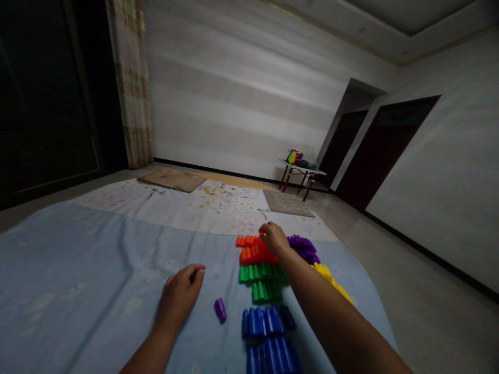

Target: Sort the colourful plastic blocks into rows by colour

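Five colour groups of bullet-shaped plastic pieces on a pale floral cloth [105,270], mostly right of centre. Orange pieces [253,254]: farthest of the central column, in two rows. Green pieces [249,274]: just nearer, also two rows. Blue pieces [265,322]: nearest the wearer, two rows, the lower one cut by the frame edge. Purple pieces [306,248]: clustered right of the orange. Yellow pieces [325,272]: nearer than the purple cluster, partly hidden by the right forearm.

One single purple piece [220,310] lies apart, tilted, between left hand and blue rows.

Right hand [275,236]: over the orange rows, fingers bent down and drawn close together. Orange shows at the fingertips; cannot tell whether a piece is gripped or only lies behind.

Left hand [183,293]: left of the single purple piece, not touching it. Fingers loosely curled, gap between thumb and forefinger, nothing seen in it.

Background: brown board [171,179] at far left of cloth, greyish board [288,203] at far right. Beyond, small table [320,172] with multicoloured bag [294,157]. Patterned curtain [134,93] at left; dark red door [385,150] at right.
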The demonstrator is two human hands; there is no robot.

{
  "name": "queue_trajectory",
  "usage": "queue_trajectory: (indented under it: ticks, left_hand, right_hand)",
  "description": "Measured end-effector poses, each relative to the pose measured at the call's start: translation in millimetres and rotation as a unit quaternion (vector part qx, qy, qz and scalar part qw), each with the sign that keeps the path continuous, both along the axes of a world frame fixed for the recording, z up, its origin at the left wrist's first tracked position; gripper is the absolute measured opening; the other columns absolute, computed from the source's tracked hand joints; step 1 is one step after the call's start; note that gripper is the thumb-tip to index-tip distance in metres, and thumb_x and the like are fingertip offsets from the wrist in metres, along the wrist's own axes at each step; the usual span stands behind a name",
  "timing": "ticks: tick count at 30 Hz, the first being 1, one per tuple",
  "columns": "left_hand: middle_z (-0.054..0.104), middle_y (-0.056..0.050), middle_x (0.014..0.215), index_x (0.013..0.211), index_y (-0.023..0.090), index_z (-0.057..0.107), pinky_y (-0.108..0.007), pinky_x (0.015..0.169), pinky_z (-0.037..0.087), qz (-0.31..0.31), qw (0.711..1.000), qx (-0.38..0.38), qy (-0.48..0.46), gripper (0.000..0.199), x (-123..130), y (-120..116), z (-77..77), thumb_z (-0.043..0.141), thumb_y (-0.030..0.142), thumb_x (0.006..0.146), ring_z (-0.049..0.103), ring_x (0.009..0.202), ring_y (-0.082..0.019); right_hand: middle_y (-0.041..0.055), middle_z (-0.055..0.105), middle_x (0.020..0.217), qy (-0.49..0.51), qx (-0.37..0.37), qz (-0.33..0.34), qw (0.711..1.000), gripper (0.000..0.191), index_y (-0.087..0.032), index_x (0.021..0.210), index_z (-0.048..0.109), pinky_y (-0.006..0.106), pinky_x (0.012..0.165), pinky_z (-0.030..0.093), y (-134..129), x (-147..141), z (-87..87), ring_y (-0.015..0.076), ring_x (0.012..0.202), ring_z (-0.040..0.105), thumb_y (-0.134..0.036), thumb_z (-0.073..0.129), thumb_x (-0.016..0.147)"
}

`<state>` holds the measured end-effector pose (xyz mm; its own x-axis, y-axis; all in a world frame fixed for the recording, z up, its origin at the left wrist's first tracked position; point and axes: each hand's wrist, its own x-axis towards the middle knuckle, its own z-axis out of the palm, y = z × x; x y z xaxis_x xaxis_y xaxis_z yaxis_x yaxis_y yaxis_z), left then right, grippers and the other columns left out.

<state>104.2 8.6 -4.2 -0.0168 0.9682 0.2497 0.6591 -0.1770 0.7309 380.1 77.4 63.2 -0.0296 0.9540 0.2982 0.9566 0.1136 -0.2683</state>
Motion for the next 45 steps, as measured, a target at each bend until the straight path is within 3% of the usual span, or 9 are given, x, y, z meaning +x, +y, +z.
queue_trajectory:
  ticks: [7,11,18,23,27,31,34,39,45]
  left_hand:
    - [0.069,-0.002,0.089,0.089,0.023,0.064,-0.028,0.079,0.045,-0.002,1.000,-0.001,0.000,0.029,1.2,1.1,-3.8,0.041,0.039,0.081,0.062,0.084,-0.017]
    - [0.069,-0.002,0.090,0.090,0.023,0.064,-0.028,0.078,0.045,0.000,1.000,-0.004,0.005,0.029,1.6,0.3,-2.4,0.041,0.038,0.081,0.062,0.086,-0.018]
    - [0.070,-0.002,0.092,0.089,0.023,0.064,-0.026,0.075,0.045,0.002,1.000,-0.008,0.014,0.029,1.3,-0.8,0.2,0.040,0.038,0.081,0.063,0.088,-0.017]
    - [0.070,-0.001,0.091,0.089,0.024,0.064,-0.025,0.074,0.045,0.002,1.000,0.005,0.015,0.028,1.6,-0.3,-2.7,0.040,0.037,0.081,0.063,0.087,-0.016]
    - [0.070,-0.002,0.092,0.089,0.022,0.064,-0.026,0.077,0.045,0.004,1.000,0.007,0.011,0.028,3.6,-2.2,0.2,0.041,0.036,0.081,0.062,0.088,-0.016]
    - [0.070,-0.002,0.092,0.090,0.022,0.064,-0.027,0.079,0.044,0.008,1.000,-0.001,0.007,0.028,5.1,-3.6,3.7,0.040,0.035,0.081,0.062,0.089,-0.017]
    - [0.070,-0.003,0.092,0.090,0.022,0.064,-0.028,0.079,0.044,0.003,1.000,-0.001,0.001,0.029,5.2,-4.8,5.1,0.040,0.035,0.081,0.062,0.089,-0.017]
    - [0.070,-0.003,0.092,0.090,0.022,0.063,-0.027,0.078,0.045,-0.005,1.000,-0.004,0.005,0.030,4.7,-4.7,5.8,0.040,0.039,0.080,0.062,0.090,-0.018]
    - [0.070,-0.003,0.090,0.091,0.022,0.064,-0.025,0.077,0.045,-0.009,1.000,-0.004,0.010,0.033,1.5,1.2,0.0,0.040,0.042,0.080,0.063,0.086,-0.018]
  right_hand:
    - [0.0068,0.065,0.090,-0.046,-0.055,0.011,0.997,0.017,-0.018,0.085,0.069,0.023,0.074,0.039,8.1,6.4,-11.1,0.0172,0.083,0.059,-0.013,0.062,0.069]
    - [0.0059,0.065,0.094,-0.049,-0.053,-0.003,0.997,0.020,-0.019,0.092,0.068,0.022,0.075,0.039,6.6,10.4,-7.0,0.0154,0.085,0.059,-0.016,0.054,0.078]
    - [0.0061,0.064,0.105,-0.069,-0.039,-0.019,0.997,0.031,-0.024,0.104,0.065,0.031,0.086,0.034,7.4,7.1,-2.8,0.0223,0.107,0.048,-0.013,0.047,0.080]
    - [0.0068,0.065,0.101,-0.081,-0.066,-0.011,0.995,0.030,-0.025,0.102,0.066,0.034,0.085,0.032,11.8,1.4,-13.4,0.0237,0.107,0.046,-0.014,0.050,0.079]
    - [0.0087,0.066,0.099,-0.084,-0.074,-0.003,0.994,0.025,-0.022,0.097,0.068,0.037,0.086,0.030,7.4,-2.3,-7.1,0.0251,0.106,0.045,-0.016,0.053,0.078]
    - [0.0064,0.062,0.111,-0.065,-0.039,0.033,0.997,0.026,-0.022,0.104,0.064,0.036,0.090,0.030,-14.7,-21.0,12.5,0.0227,0.111,0.042,-0.020,0.049,0.083]
    - [0.0055,0.065,0.104,-0.023,-0.022,0.157,0.987,0.025,-0.020,0.103,0.064,0.028,0.087,0.036,-46.1,-47.9,20.4,0.0171,0.101,0.050,-0.020,0.046,0.085]
    - [0.0054,0.067,0.091,-0.054,-0.132,0.215,0.966,0.029,-0.023,0.102,0.064,0.029,0.071,0.044,-95.7,-91.5,10.2,0.0189,0.081,0.061,-0.037,0.053,0.079]
    - [0.0095,0.068,0.094,-0.117,-0.191,0.210,0.952,0.034,-0.023,0.104,0.064,0.034,0.069,0.047,-110.5,-111.7,-4.1,0.0249,0.084,0.063,-0.037,0.053,0.075]
